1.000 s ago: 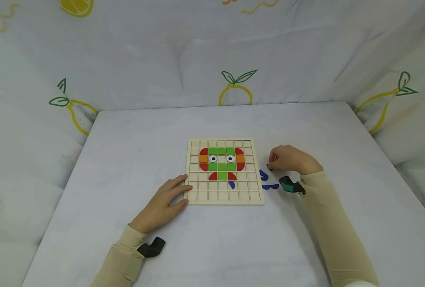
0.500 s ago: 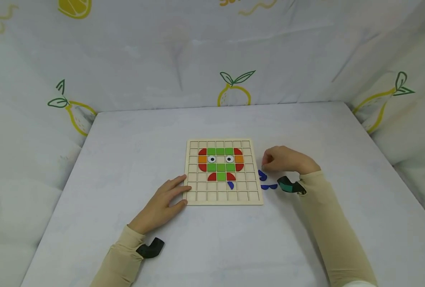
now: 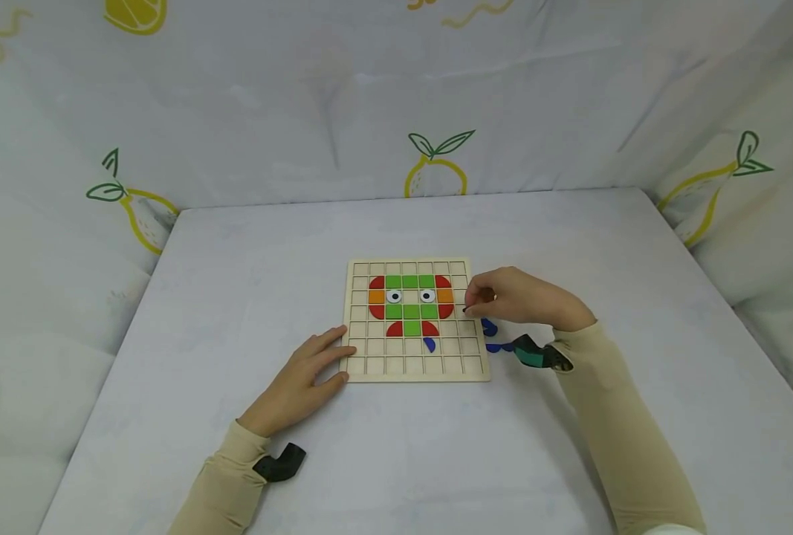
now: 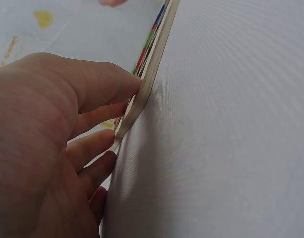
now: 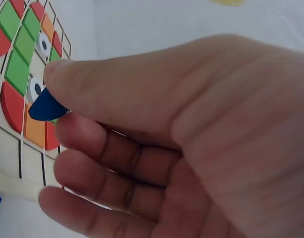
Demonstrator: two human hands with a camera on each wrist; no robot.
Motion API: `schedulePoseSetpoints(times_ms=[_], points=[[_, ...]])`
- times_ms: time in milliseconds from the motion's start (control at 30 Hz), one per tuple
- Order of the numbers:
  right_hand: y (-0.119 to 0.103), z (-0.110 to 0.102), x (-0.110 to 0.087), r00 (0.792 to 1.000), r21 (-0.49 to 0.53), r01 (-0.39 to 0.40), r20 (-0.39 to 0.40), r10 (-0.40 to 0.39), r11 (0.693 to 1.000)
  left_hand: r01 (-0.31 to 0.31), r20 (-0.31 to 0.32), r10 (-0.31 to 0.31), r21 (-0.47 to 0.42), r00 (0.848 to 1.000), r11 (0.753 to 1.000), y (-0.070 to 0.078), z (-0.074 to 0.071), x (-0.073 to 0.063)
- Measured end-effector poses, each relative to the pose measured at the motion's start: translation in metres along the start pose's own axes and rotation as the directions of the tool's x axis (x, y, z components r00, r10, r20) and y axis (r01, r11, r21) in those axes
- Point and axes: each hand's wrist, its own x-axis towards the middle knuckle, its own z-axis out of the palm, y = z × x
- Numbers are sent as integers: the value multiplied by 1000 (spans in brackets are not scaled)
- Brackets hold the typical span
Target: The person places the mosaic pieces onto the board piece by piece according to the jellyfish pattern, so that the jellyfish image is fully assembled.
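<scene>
A square wooden grid board (image 3: pixel 450 364) lies mid-table, with green, red and orange tiles and two eye discs (image 3: pixel 394 296) set in its cells. One blue piece (image 3: pixel 429 345) sits in a cell below the red and green row. My left hand (image 3: pixel 299 383) rests along the board's left edge, fingers fairly straight and touching the rim. Over the board's right side, my right hand (image 3: pixel 513 296) pinches a blue rounded piece (image 5: pixel 46 106) between thumb and finger, clear of the cells in the right wrist view.
Several blue pieces (image 3: pixel 490 328) lie on the table just right of the board, partly hidden by the right wrist's black and green strap mount (image 3: pixel 533 351). A white cloth with lemon prints (image 3: pixel 436 174) hangs behind the table.
My right hand has picked up a blue piece from the table and moved left with it, over the board's right edge. The left hand stays on the board's left edge.
</scene>
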Motion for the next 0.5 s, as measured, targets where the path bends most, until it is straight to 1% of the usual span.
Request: schedulePoseSetpoints(times_ms=[133,400,500], points=[[-7,4,1,999,8,34,32,-34,999,-11,-10,11,-1,1000,1000,0,1,0],[-17,16,7,996,11,33,83,-34,999,14,9,-14,-5,1000,1000,2,-3,-1],[-19,21,9,994,4,54,93,-54,999,14,9,-14,-6,1000,1000,2,-2,-1]])
